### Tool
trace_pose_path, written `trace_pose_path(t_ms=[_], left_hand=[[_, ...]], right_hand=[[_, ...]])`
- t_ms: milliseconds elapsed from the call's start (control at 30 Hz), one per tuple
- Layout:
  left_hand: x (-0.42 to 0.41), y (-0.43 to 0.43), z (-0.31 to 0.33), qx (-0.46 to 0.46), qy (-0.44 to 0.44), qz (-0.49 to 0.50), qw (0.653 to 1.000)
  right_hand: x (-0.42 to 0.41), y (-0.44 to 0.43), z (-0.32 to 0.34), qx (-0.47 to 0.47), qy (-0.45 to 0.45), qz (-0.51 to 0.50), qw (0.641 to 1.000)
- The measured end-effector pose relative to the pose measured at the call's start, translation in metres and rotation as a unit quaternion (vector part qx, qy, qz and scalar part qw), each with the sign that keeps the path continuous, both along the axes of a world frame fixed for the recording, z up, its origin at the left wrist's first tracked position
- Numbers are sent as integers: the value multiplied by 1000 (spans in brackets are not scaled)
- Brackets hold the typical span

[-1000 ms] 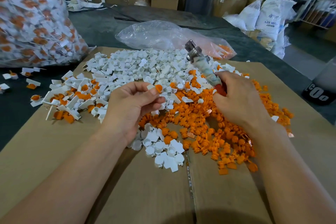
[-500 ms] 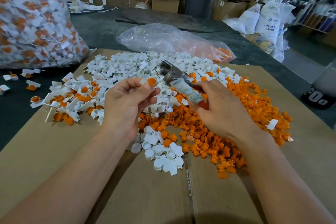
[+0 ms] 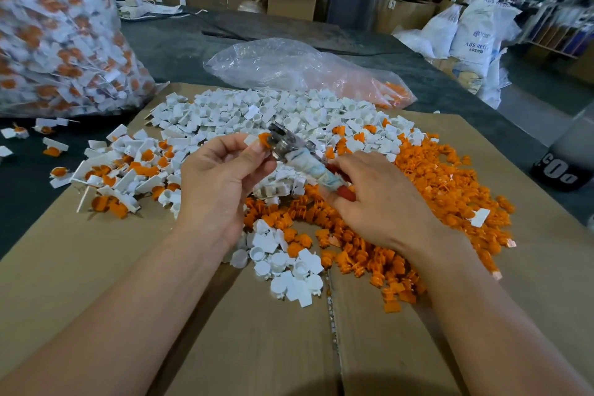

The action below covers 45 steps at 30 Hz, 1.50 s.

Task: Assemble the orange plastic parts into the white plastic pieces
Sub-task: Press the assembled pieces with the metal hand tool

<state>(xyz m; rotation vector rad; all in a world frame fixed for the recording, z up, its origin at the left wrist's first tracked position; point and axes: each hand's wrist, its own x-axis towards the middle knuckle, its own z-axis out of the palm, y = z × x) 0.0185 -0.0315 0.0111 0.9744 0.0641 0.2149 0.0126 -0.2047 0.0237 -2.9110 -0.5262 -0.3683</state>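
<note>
My left hand pinches a small white piece with an orange part seated in it, held above the piles. My right hand grips a metal tool with a tape-wrapped handle and a red end; its metal head touches the orange part. Loose white pieces lie heaped across the back of the cardboard sheet. Loose orange parts are spread to the right and under my hands. Assembled white-and-orange pieces lie at the left.
A big clear bag full of assembled pieces stands at the far left. A nearly flat plastic bag with a few orange parts lies behind the piles. A dark table carries the cardboard; boxes and white sacks stand beyond.
My right hand swung the tool down and left, from pointing up over the pile to meeting the orange part. My left hand raised the white piece with the orange part toward it.
</note>
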Motion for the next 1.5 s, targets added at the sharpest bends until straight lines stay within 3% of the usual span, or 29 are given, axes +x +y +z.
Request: trace_pose_path(t_ms=[100,600,1500], left_hand=[[0,0,0,2,1,-6,1000],[-2,3,-1,46,24,0,999],[-6,2,1,62,54,19,996]], right_hand=[[0,-1,2,-21,-26,1,999],[-4,5,-2,107,66,51,991],[-8,19,-5,97,103,56,988]])
